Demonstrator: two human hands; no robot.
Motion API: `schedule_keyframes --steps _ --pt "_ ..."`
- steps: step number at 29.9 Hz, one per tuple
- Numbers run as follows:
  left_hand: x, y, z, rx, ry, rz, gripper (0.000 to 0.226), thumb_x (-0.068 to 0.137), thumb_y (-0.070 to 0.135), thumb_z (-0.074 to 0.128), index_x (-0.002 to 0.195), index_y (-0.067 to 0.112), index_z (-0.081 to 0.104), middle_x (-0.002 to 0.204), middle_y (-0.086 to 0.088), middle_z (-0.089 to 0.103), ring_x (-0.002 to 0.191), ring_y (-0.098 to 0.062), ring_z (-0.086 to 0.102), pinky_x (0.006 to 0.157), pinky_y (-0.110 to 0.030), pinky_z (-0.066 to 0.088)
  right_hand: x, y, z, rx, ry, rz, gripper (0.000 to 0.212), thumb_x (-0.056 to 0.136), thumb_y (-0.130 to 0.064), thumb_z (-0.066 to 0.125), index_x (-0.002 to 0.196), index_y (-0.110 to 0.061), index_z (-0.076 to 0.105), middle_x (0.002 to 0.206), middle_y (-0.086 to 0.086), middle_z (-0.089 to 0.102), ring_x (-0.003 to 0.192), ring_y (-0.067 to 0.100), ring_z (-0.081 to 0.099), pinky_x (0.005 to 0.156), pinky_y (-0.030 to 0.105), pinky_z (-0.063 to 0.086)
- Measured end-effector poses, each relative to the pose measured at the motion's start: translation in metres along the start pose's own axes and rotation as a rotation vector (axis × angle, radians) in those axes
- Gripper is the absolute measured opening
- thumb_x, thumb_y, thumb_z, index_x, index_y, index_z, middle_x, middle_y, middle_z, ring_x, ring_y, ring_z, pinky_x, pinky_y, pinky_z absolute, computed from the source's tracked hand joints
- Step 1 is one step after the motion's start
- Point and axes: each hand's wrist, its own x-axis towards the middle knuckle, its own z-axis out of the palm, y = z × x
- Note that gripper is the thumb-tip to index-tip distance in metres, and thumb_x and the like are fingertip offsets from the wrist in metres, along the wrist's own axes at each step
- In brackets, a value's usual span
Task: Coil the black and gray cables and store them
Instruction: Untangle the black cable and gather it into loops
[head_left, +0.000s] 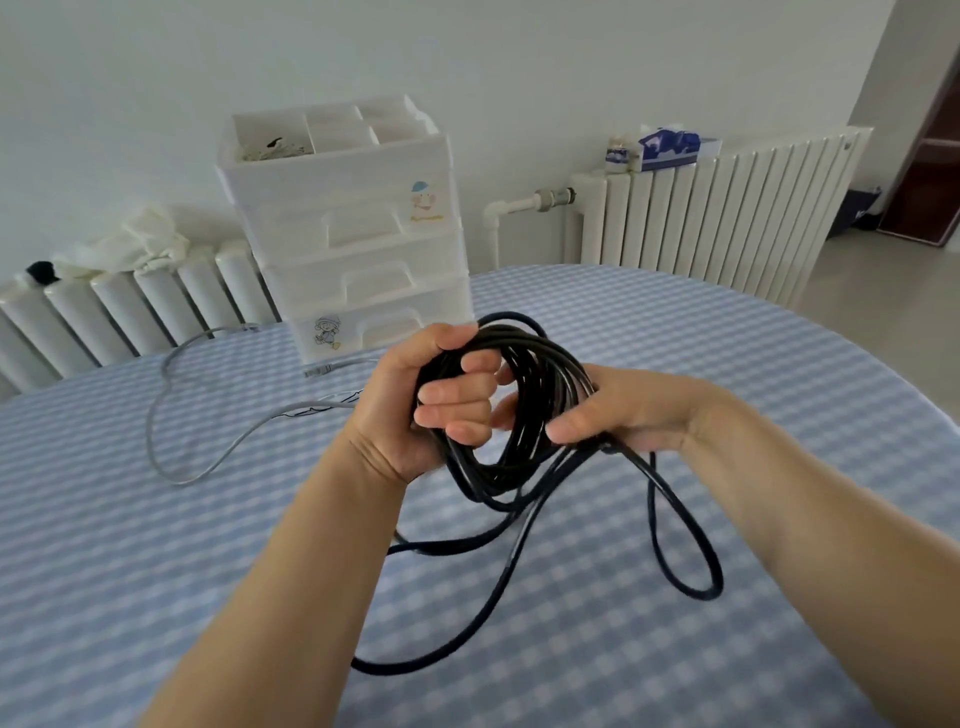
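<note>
My left hand (426, 400) grips a bundle of several black cable (524, 410) loops, fingers curled round its left side. My right hand (618, 410) holds the same black cable at the bundle's right side, thumb over the strands. The loose remainder of the black cable trails down onto the table in a long loop to the right and a strand running under my left forearm. The gray cable (171, 415) lies uncoiled on the table to the left, one plug end near the foot of the white drawer unit (358, 234).
The table wears a blue and white checked cloth (727, 364). The drawer unit stands at its far edge, with open compartments on top. White radiators (727, 208) line the wall behind; a cloth lies on the left one, a tissue box on the right one.
</note>
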Motion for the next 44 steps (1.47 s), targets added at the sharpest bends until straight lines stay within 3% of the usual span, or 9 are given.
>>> schedule_keyframes --steps 4,13,17,21,25,28,34,41,44 --pt "0.001 -0.004 -0.004 -0.061 -0.014 0.05 0.022 0.089 0.025 0.063 0.083 0.008 0.05 0.049 0.008 0.03 0.038 -0.006 0.029 0.05 -0.021 0.042 0.009 0.009 0.018 0.133 0.372 -0.074 0.023 0.088 -0.027 0.063 0.094 -0.005 0.06 0.074 0.01 0.067 0.077 0.027 0.066 0.097 0.062 0.043" --pt "0.005 -0.011 0.0 0.135 0.125 0.054 0.023 0.081 0.022 0.065 0.091 0.002 0.062 0.039 0.007 0.041 0.034 -0.008 0.043 0.052 -0.028 0.05 0.006 0.003 0.029 0.058 0.627 -0.116 0.065 0.07 -0.067 0.052 0.062 -0.003 0.056 0.048 0.003 0.05 0.046 0.02 0.059 0.078 0.061 0.052" --pt "0.005 -0.015 0.006 0.138 0.097 0.045 0.028 0.087 0.032 0.057 0.081 0.005 0.063 0.036 0.006 0.043 0.039 -0.016 0.052 0.062 -0.034 0.055 0.006 0.007 0.023 0.014 0.614 -0.137 0.095 0.068 -0.076 0.049 0.088 0.016 0.058 0.054 0.007 0.048 0.051 0.024 0.053 0.063 0.053 0.056" --pt "0.009 -0.018 0.008 0.024 0.053 0.027 0.04 0.095 0.038 0.043 0.077 0.007 0.06 0.035 0.005 0.044 0.034 -0.012 0.046 0.061 -0.034 0.056 0.004 0.009 0.023 0.058 0.541 -0.063 0.072 0.07 -0.076 0.035 0.069 -0.006 0.054 0.056 0.008 0.052 0.046 0.018 0.056 0.047 0.027 0.044" --pt "0.009 -0.011 0.004 -0.071 0.032 0.105 0.045 0.096 0.034 0.044 0.111 -0.003 0.064 0.037 0.004 0.044 0.032 -0.008 0.025 0.046 -0.023 0.046 0.001 0.011 0.012 0.056 0.327 -0.062 0.092 0.069 -0.081 0.029 0.113 -0.005 0.056 0.095 0.014 0.07 0.082 0.031 0.071 0.069 0.039 0.057" --pt "0.008 -0.009 0.002 -0.1 0.065 0.155 0.048 0.095 0.033 0.041 0.121 -0.003 0.059 0.043 0.003 0.048 0.031 -0.006 0.027 0.04 -0.019 0.039 -0.003 0.013 0.003 -0.032 0.211 -0.055 0.097 0.063 -0.074 0.066 0.132 -0.009 0.048 0.115 0.013 0.068 0.103 0.034 0.067 0.083 0.043 0.056" --pt "0.005 -0.005 0.009 -0.039 0.223 0.374 0.048 0.092 0.035 0.037 0.114 -0.001 0.062 0.128 -0.013 0.063 0.025 -0.003 0.035 0.039 -0.014 0.038 -0.021 0.007 -0.008 -0.443 0.089 0.099 0.062 0.082 -0.021 0.075 0.134 -0.03 0.043 0.12 -0.007 0.062 0.111 0.004 0.059 0.095 0.028 0.048" --pt "-0.006 0.006 0.011 0.005 0.258 0.59 0.046 0.093 0.035 0.037 0.114 0.002 0.061 0.137 -0.014 0.055 0.025 -0.004 0.035 0.041 -0.012 0.039 -0.015 0.007 -0.002 -1.012 0.522 0.338 0.063 0.08 -0.046 0.071 0.134 -0.031 0.041 0.131 -0.012 0.042 0.114 0.014 0.049 0.095 0.035 0.043" --pt "-0.015 0.016 0.01 0.001 0.24 0.65 0.044 0.092 0.034 0.039 0.109 0.003 0.066 0.136 -0.012 0.057 0.025 -0.005 0.036 0.041 -0.012 0.039 -0.017 0.018 -0.025 -0.997 0.898 0.284 0.032 0.085 -0.039 0.067 0.113 -0.027 0.056 0.128 -0.004 0.046 0.117 0.022 0.048 0.083 0.034 0.041"
